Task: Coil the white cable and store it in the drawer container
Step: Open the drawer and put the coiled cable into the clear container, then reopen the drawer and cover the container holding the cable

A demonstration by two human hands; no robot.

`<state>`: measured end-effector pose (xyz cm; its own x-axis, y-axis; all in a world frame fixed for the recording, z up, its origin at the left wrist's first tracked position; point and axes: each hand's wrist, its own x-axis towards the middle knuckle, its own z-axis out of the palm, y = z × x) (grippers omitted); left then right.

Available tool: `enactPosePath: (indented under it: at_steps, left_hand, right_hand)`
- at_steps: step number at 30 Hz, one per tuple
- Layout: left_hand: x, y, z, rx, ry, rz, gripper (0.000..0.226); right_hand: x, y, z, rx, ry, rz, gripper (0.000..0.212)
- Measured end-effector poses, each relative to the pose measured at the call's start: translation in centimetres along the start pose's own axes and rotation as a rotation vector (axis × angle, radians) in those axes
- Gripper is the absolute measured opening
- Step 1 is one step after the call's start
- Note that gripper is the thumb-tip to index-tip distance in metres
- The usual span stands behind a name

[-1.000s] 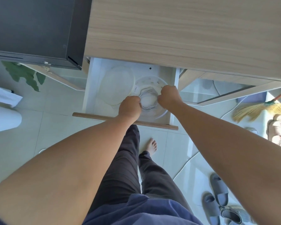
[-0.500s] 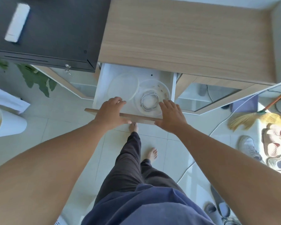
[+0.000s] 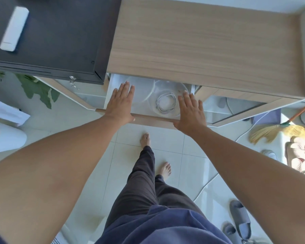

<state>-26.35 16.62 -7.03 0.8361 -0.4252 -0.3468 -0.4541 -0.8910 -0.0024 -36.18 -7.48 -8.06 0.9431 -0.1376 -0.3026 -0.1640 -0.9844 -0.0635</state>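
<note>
With the white cable coiled in the clear container, we press left hand and right hand, grips flat open and empty, evenly so the drawer slides straight.

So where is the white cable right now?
The coiled white cable lies inside the round clear plastic container on the right side of the open white drawer, just left of the right hand.

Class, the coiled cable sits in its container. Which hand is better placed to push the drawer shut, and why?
Neither clearly: the left hand and right hand both lie flat on the drawer front, one toward each end. Pushing with both looks steadiest. The white cable lies coiled in the clear container.
</note>
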Motion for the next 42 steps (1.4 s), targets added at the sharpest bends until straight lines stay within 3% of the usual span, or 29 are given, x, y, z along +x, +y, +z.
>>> enactPosePath:
  at_steps: [4, 11, 20, 29, 33, 36, 42]
  left_hand:
    - [2.6, -0.3, -1.4, -0.038, -0.011, -0.014, 0.13]
    - [7.7, -1.1, -4.2, 0.01, 0.006, 0.015, 0.131]
    - [12.8, -1.3, -5.3, 0.066, 0.01, 0.124, 0.101]
    - [14.4, -1.6, -4.4, 0.146, 0.02, 0.189, 0.09]
    - [14.6, -1.4, -6.0, 0.015, -0.05, 0.146, 0.094]
    - [14.4, -0.8, -8.6, -0.172, -0.128, 0.051, 0.082]
    - [13.2, 0.1, -14.3, -0.259, -0.159, 0.042, 0.066]
  right_hand:
    - [2.8, 0.9, -1.1, 0.005, 0.023, 0.051, 0.108]
    - [7.4, 1.4, -2.8, 0.006, 0.009, 0.071, 0.096]
    - [12.1, 3.3, -4.3, -0.007, 0.037, 0.022, 0.088]
    - [12.8, 3.7, -3.7, -0.065, 0.003, 0.008, 0.087]
    - [13.4, 4.0, -5.6, 0.014, -0.098, -0.016, 0.092]
    - [14.1, 4.4, -8.3, 0.082, -0.156, 0.012, 0.084]
    - [13.8, 3.9, -14.6, 0.09, -0.076, 0.075, 0.072]
